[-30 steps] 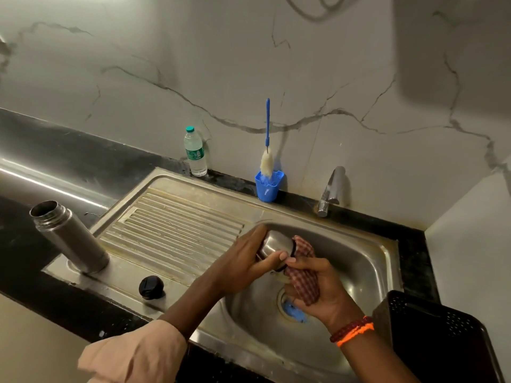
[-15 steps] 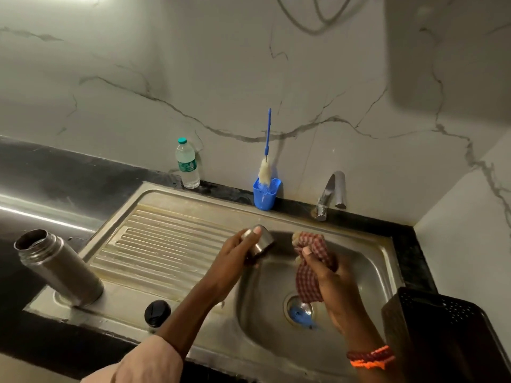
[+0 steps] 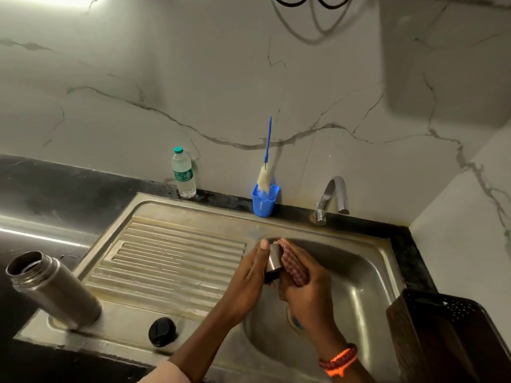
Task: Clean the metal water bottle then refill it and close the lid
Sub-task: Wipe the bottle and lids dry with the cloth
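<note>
The metal water bottle (image 3: 55, 291) stands uncapped on the sink's front left corner. Its black inner lid (image 3: 162, 332) lies on the drainboard just to its right. Over the sink basin (image 3: 359, 288), my left hand (image 3: 246, 283) holds a small steel cap cup (image 3: 273, 259). My right hand (image 3: 307, 288) grips a red checked cloth (image 3: 293, 265) and presses it against the cup. The two hands hide most of the cup.
A tap (image 3: 333, 197) stands at the back of the basin. A blue cup with a bottle brush (image 3: 264, 189) and a plastic water bottle (image 3: 183, 172) stand by the wall. A dark perforated basket (image 3: 448, 338) sits at the right.
My hands were apart half a second ago, the cloth hanging from my right hand. Now they have come together and the cloth is pressed on the cup.
</note>
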